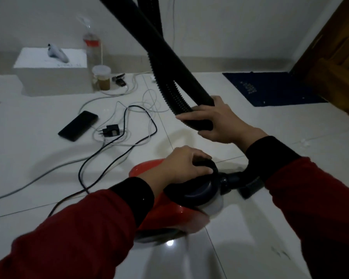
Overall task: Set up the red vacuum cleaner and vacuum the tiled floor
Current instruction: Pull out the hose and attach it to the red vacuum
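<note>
Red plastic marks the vacuum cleaner (165, 214), which sits on the tiled floor (240, 248) low in the middle of the view, between the person's two red sleeves with black cuffs. Its long axis runs from near the camera up and away, the black round end pointing toward the right. The left hand (181, 166) curls over the black handle (207, 165) on top of the body and grips it. The right hand (218, 121), just above and to the right, grips the black end of the ribbed hose (169, 91) together with the rigid black tube (149, 37). Both rise steeply up and to the left, crossing each other and leaving the top edge of the view.

To the left of the cleaner, a black power cord (85, 164) loops over the tiles among tangled white cables (133, 93), a black plug adapter (111, 130) and a dark phone (78, 125). Farther back a white box (52, 77) stands by the wall, with a lidded jar (101, 78) just beside it. A dark blue mat (270, 88) lies before a wooden door (334, 57) at the right. Bare tiles spread open to the right of the cleaner and in front of it.
</note>
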